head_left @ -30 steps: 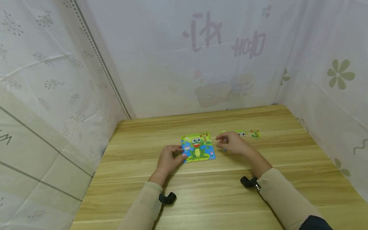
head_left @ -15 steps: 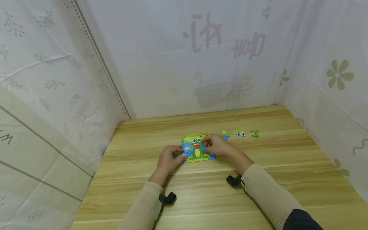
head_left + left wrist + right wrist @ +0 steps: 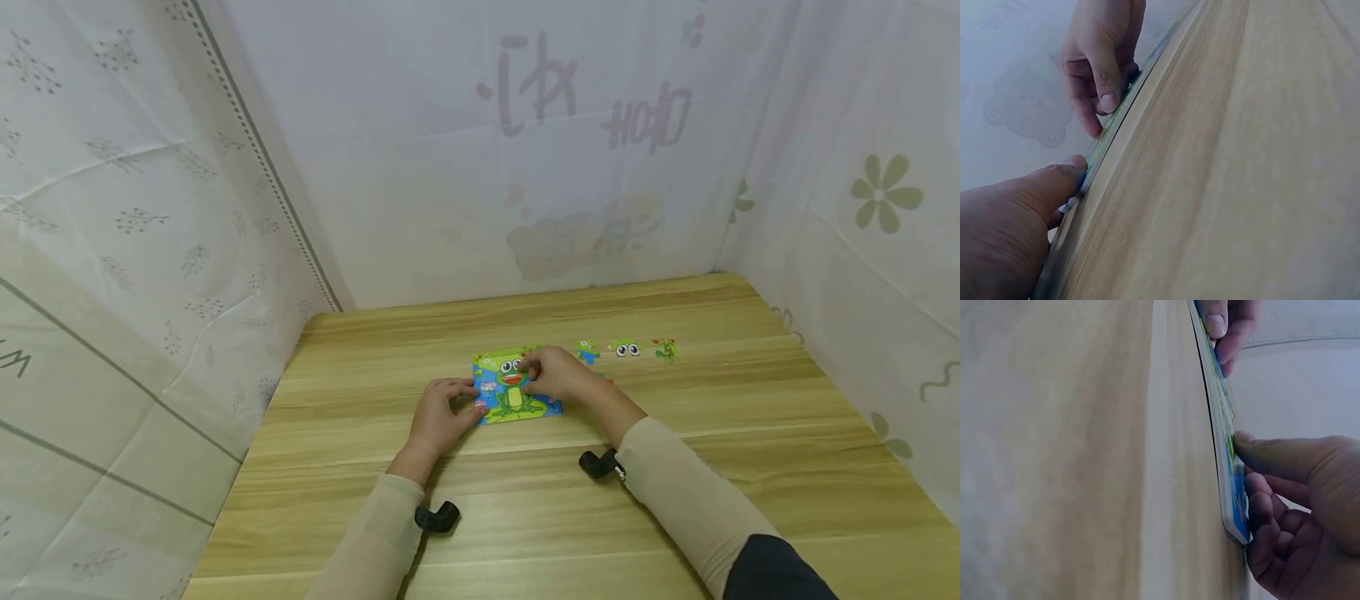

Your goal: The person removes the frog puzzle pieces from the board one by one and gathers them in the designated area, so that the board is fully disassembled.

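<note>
A square frog puzzle [image 3: 513, 403] lies flat on the wooden table, showing a green frog on blue. My left hand [image 3: 442, 421] grips its left side, with the thumb [image 3: 1063, 181] on its surface and a finger at the edge. Over the puzzle's right part is my right hand [image 3: 558, 375], its thumb [image 3: 1279, 456] on or just above the surface and the other fingers curled. Whether a piece is between these fingertips is hidden. Loose puzzle pieces lie to the right: one blue and green [image 3: 587, 353], one with frog eyes [image 3: 627, 349], one with a tree [image 3: 665, 349].
The wooden table [image 3: 360, 358] reaches to the printed white curtains [image 3: 420, 192] at the back and sides. A small red bit [image 3: 608, 380] shows just beyond my right wrist, partly hidden. Black wrist mounts [image 3: 437, 517] hang from both sleeves.
My right hand has moved left from the loose pieces onto the puzzle's right part, then slightly farther left. The left hand and the puzzle have stayed in place.
</note>
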`<state>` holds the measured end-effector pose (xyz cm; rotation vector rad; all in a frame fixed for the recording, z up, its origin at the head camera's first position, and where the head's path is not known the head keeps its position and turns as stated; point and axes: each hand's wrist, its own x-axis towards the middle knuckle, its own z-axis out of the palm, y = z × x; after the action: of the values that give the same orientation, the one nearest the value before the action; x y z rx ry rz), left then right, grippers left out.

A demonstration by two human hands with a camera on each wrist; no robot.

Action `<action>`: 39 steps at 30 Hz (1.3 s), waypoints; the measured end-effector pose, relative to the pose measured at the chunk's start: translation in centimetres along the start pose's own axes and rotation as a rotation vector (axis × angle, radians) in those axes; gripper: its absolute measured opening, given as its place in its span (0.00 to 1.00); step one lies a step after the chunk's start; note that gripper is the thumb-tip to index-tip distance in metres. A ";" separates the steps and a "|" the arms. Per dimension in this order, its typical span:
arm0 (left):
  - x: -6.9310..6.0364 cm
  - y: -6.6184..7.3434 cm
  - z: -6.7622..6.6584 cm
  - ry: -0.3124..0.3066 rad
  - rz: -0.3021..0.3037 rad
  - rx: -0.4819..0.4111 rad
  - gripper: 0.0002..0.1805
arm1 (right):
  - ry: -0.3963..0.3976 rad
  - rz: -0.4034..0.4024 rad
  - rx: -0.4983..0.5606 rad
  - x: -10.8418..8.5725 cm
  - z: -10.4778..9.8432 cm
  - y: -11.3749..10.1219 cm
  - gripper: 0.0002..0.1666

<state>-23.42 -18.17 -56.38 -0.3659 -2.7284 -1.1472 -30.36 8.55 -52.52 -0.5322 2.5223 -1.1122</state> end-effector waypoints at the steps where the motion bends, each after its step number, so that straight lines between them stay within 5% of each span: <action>1: 0.0 0.0 0.0 0.001 0.002 0.006 0.14 | 0.001 -0.001 -0.006 0.1 0.0 0.0 0.21; 12: 0.1 0.3 0.0 -0.011 0.029 0.041 0.13 | 0.046 -0.042 -0.115 0.6 0.2 0.5 0.17; 39: 0.1 0.0 0.1 -0.011 0.052 0.073 0.11 | 0.122 -0.012 -0.137 1.1 0.4 0.4 0.05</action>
<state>-23.49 -18.06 -56.40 -0.4316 -2.7447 -1.0322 -31.27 8.03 -53.24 -0.5296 2.7191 -1.0095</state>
